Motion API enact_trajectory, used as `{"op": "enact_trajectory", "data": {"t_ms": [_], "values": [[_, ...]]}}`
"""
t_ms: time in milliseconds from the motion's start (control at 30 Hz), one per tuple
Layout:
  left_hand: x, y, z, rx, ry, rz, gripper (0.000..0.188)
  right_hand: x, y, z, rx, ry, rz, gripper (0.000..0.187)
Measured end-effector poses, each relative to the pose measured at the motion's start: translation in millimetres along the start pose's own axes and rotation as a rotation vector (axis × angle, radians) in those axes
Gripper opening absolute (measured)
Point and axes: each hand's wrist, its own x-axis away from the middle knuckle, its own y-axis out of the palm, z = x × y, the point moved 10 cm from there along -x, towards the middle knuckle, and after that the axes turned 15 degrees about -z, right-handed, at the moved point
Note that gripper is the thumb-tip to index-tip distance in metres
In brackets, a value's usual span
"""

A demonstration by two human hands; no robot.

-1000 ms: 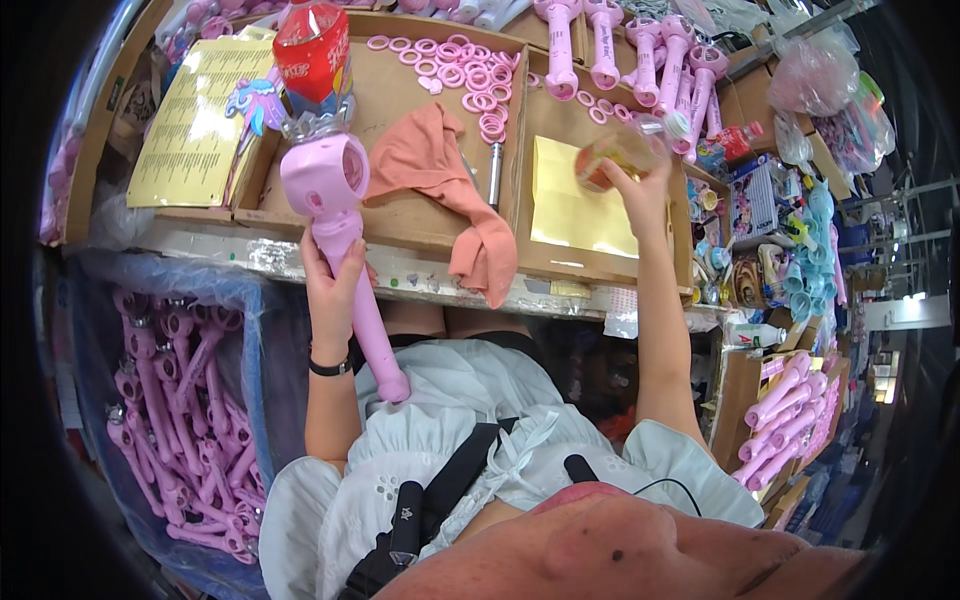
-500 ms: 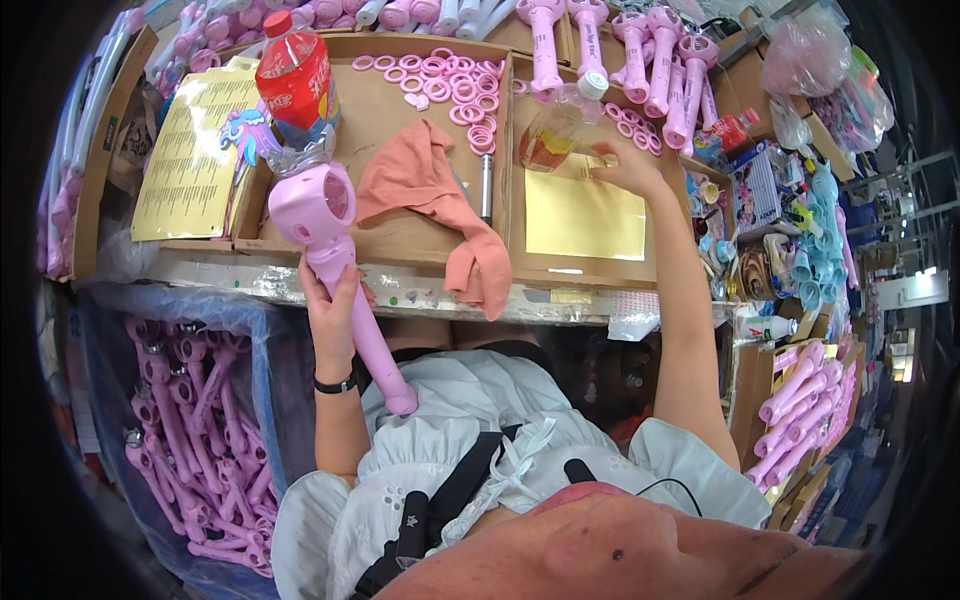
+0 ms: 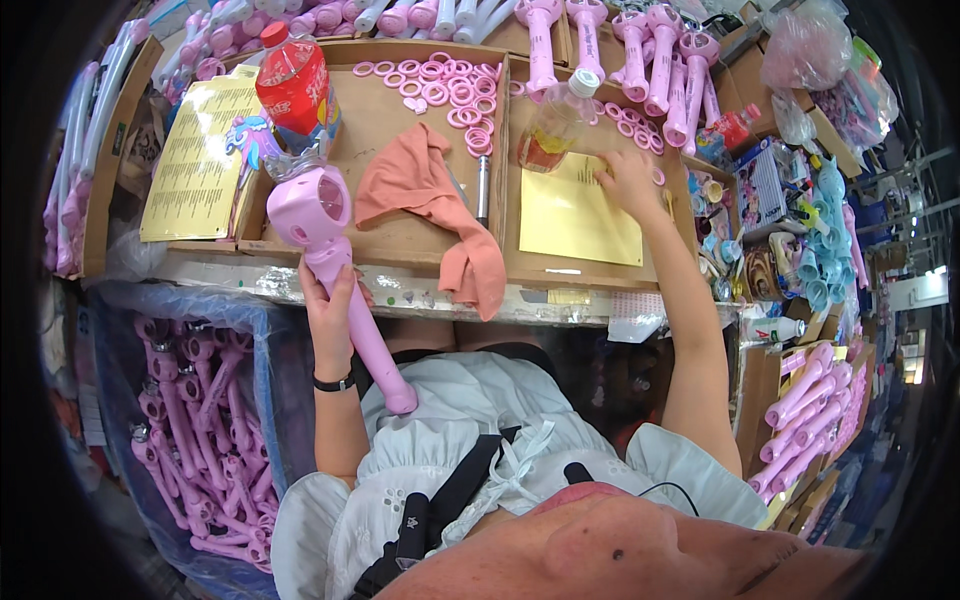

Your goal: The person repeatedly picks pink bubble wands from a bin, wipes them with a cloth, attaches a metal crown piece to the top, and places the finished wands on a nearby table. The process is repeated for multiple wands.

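My left hand point(image 3: 330, 300) is wrapped round the handle of a pink toy wand point(image 3: 365, 330). The wand's hollow round head points away from me and carries a clear crown-like tip; its handle end lies against my clothes. On the right, my right hand point(image 3: 632, 186) is at the far right edge of a yellow printed sheet point(image 3: 580, 225), fingertips bent onto it and seemingly pinching it. The sheet lies slightly askew in a cardboard tray point(image 3: 590, 277). A clear bottle with amber liquid point(image 3: 560, 120) stands just beyond the sheet.
Pink rings point(image 3: 460, 92), an orange cloth point(image 3: 425, 185) and a silver tube point(image 3: 483, 190) lie in the middle tray. At left are a red-labelled bottle point(image 3: 298, 90) and yellow sheets point(image 3: 195, 160). A blue-lined bin point(image 3: 262, 350) holds many wands. More wands point(image 3: 800, 420) fill a right-hand box.
My right hand has moved slightly nearer and away from the clear bottle, onto the sheet's edge. The yellow sheet has turned a little. My left hand and wand have stayed put.
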Motion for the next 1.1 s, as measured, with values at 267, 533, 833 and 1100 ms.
{"op": "enact_trajectory", "data": {"t_ms": [267, 533, 833, 1100], "values": [[-0.5, 0.1, -1.2, 0.008, -0.008, 0.004, 0.05, 24.2, -4.6, -15.7, 0.026, -0.05, 0.378, 0.025], [-0.1, 1.2, -0.5, 0.013, -0.007, 0.017, 0.052, 26.7, -6.3, -13.7, -0.069, -0.052, 0.4, 0.02], [0.4, 0.2, 0.2, 0.009, 0.003, 0.011, 0.054, 29.7, -9.0, -14.6, -0.253, -0.166, 0.403, 0.015], [-0.4, -2.5, -4.2, 0.022, -0.008, 0.01, 0.054, 10.9, 47.5, 55.6, -1.525, -0.029, 0.135, 0.049]]}}
